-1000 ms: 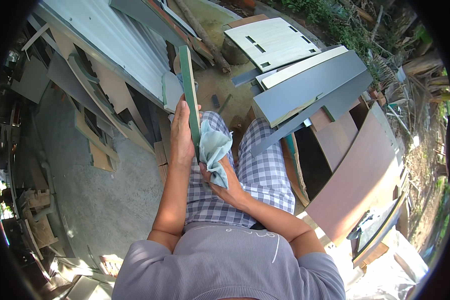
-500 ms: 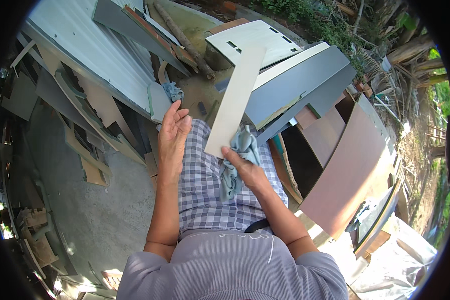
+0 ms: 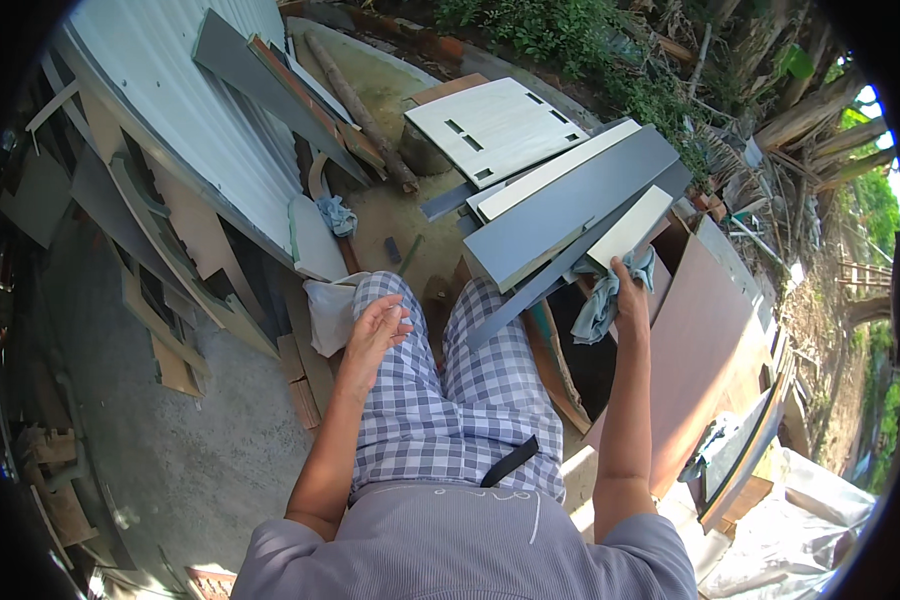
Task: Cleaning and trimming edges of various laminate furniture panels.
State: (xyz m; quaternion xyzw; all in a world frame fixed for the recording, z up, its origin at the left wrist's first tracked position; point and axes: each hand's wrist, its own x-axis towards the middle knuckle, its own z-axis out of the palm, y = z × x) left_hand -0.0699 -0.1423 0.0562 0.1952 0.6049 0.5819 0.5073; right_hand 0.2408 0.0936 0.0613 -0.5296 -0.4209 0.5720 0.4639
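My right hand point(image 3: 630, 300) is out to the right, closed on a light blue cloth point(image 3: 598, 308) and the near end of a cream-coloured board strip point(image 3: 632, 226). The strip points away from me, over the right end of a stack of blue-grey panels point(image 3: 570, 205); whether it touches them I cannot tell. Above my left knee, my left hand point(image 3: 376, 335) is empty, its fingers loosely bent and apart. Beneath the hands are my checked trousers point(image 3: 405, 430).
A white slotted panel point(image 3: 495, 130) lies beyond the stack. Large brown boards point(image 3: 705, 320) lean at the right. At the left, more board offcuts point(image 3: 185, 220) stand against corrugated metal sheeting point(image 3: 185, 85). A second blue cloth point(image 3: 337, 216) and a log point(image 3: 360, 110) lie ahead.
My right hand has carried the board strip and cloth from over my lap to the right, above the panel stack. My left hand has lowered slightly toward my knee.
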